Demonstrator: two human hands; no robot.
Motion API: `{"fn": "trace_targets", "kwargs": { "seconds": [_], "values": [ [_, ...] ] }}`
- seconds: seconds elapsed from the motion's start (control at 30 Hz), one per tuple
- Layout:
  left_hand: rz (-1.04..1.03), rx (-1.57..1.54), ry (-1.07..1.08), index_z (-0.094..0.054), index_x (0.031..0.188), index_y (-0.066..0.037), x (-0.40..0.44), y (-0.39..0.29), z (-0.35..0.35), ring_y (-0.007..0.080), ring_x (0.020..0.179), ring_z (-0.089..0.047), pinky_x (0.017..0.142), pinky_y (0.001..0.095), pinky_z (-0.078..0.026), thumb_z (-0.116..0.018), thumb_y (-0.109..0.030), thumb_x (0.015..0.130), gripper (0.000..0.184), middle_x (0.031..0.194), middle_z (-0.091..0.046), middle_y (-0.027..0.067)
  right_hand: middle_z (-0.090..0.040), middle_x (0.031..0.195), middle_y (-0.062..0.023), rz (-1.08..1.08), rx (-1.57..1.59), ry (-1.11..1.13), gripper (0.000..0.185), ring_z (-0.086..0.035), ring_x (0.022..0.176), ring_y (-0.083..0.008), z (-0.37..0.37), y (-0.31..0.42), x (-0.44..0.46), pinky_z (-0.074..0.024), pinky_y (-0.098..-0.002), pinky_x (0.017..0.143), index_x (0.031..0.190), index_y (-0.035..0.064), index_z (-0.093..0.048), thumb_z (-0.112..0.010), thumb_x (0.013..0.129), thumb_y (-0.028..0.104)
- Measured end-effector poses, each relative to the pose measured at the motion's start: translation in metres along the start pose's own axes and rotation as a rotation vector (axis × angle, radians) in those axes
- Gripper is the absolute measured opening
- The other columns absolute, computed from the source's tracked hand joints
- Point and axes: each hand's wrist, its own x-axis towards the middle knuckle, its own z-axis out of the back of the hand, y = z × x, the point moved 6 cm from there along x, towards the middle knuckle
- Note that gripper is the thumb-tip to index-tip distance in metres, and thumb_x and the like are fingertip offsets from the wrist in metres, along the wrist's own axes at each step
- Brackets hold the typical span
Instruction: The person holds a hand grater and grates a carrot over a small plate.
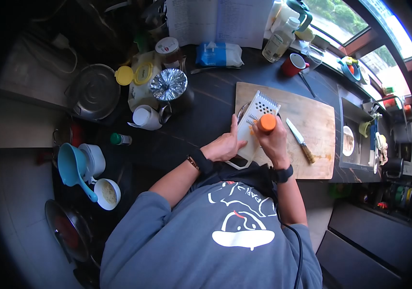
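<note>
A carrot (pixel 266 122) with an orange cut end facing up is gripped in my right hand (pixel 274 143), pressed against a white grater (pixel 264 103). My left hand (pixel 225 146) holds the grater along its left edge, near the lower end. The grater slants across the left part of a wooden cutting board (pixel 319 125), its handle end toward my body. Under its upper part the rim of a round dish shows; the rest is hidden. Right of my right hand, a knife (pixel 300 141) with a patterned handle lies on the board.
A foil-topped pitcher (pixel 169 85), a jar (pixel 168 48), a wipes pack (pixel 219 54) and an open book (pixel 218 21) stand behind. A red mug (pixel 294 65) and a bottle (pixel 280 40) are back right. The sink (pixel 355 111) lies right, a white bowl (pixel 107 194) left.
</note>
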Motion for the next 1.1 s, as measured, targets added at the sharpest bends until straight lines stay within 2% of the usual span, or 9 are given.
{"fn": "trace_targets", "kwargs": {
  "seconds": [0.17,0.23,0.3,0.63,0.7,0.83,0.87,1.0,1.1],
  "values": [
    [0.042,0.058,0.017,0.021,0.139,0.014,-0.001,-0.002,-0.001,0.0446,0.101,-0.062,0.093,0.0412,-0.046,-0.045,-0.029,0.100,0.088,0.111,-0.057,0.0390,-0.063,0.086,-0.0157,0.072,-0.022,-0.024,0.031,-0.064,0.080,-0.0297,0.001,0.002,-0.011,-0.0515,-0.0359,0.070,0.097,-0.0002,-0.058,-0.078,0.076,0.012],
    [0.035,0.021,0.006,0.021,0.140,0.013,-0.002,-0.004,0.000,0.0445,0.103,-0.061,0.094,0.0406,-0.045,-0.045,-0.029,0.100,0.088,0.112,-0.057,0.0387,-0.063,0.085,-0.0157,0.009,-0.029,-0.049,0.032,-0.064,0.079,-0.0299,-0.001,-0.009,0.000,-0.0513,-0.0361,0.070,0.097,0.0002,-0.058,-0.078,0.076,0.013],
    [0.021,0.011,0.001,0.022,0.140,0.013,-0.001,0.000,-0.002,0.0443,0.104,-0.061,0.095,0.0403,-0.045,-0.045,-0.029,0.100,0.088,0.113,-0.056,0.0384,-0.059,0.090,-0.0176,-0.046,0.003,-0.059,0.033,-0.061,0.082,-0.0369,0.000,-0.012,0.008,-0.0503,-0.0401,0.073,0.099,-0.0012,-0.058,-0.077,0.074,0.009],
    [0.003,0.003,0.012,0.025,0.138,0.012,0.000,0.000,-0.002,0.0431,0.106,-0.060,0.096,0.0395,-0.044,-0.045,-0.029,0.100,0.090,0.115,-0.056,0.0379,-0.061,0.090,-0.0184,-0.097,-0.002,-0.057,0.031,-0.062,0.083,-0.0361,-0.001,-0.022,0.012,-0.0501,-0.0397,0.074,0.097,-0.0006,-0.058,-0.076,0.074,0.011],
    [-0.009,0.003,0.009,0.025,0.138,0.012,0.000,0.003,-0.004,0.0431,0.106,-0.060,0.096,0.0394,-0.044,-0.045,-0.029,0.100,0.090,0.115,-0.056,0.0378,-0.061,0.091,-0.0191,-0.080,-0.020,-0.124,0.031,-0.063,0.084,-0.0363,0.003,-0.024,0.020,-0.0504,-0.0400,0.074,0.097,-0.0004,-0.058,-0.076,0.074,0.011],
    [-0.007,-0.002,0.016,0.024,0.139,0.013,0.000,0.003,-0.003,0.0431,0.105,-0.061,0.095,0.0392,-0.045,-0.045,-0.030,0.100,0.090,0.114,-0.056,0.0378,-0.061,0.090,-0.0191,-0.065,0.050,0.006,0.034,-0.063,0.083,-0.0371,-0.003,-0.012,0.000,-0.0507,-0.0410,0.072,0.098,-0.0006,-0.058,-0.077,0.073,0.012],
    [-0.007,-0.007,0.016,0.024,0.139,0.013,0.000,0.001,-0.002,0.0431,0.105,-0.061,0.095,0.0392,-0.045,-0.045,-0.030,0.100,0.090,0.114,-0.056,0.0378,-0.061,0.089,-0.0187,0.036,0.026,-0.006,0.035,-0.062,0.081,-0.0371,-0.004,-0.006,-0.004,-0.0506,-0.0409,0.071,0.099,-0.0006,-0.058,-0.077,0.073,0.012],
    [0.016,0.008,0.025,0.024,0.139,0.013,-0.003,-0.001,-0.003,0.0437,0.104,-0.061,0.095,0.0393,-0.045,-0.045,-0.030,0.100,0.090,0.114,-0.056,0.0383,-0.061,0.087,-0.0189,-0.079,0.019,-0.094,0.034,-0.062,0.080,-0.0375,-0.001,-0.021,0.011,-0.0508,-0.0408,0.071,0.099,-0.0007,-0.058,-0.076,0.074,0.013],
    [-0.004,0.024,0.017,0.025,0.138,0.013,-0.002,0.000,-0.002,0.0438,0.103,-0.061,0.094,0.0395,-0.045,-0.046,-0.030,0.100,0.091,0.114,-0.056,0.0383,-0.062,0.087,-0.0190,-0.041,-0.008,-0.083,0.032,-0.063,0.080,-0.0377,0.003,-0.017,0.021,-0.0509,-0.0406,0.070,0.098,-0.0008,-0.058,-0.076,0.075,0.013]
  ]
}}
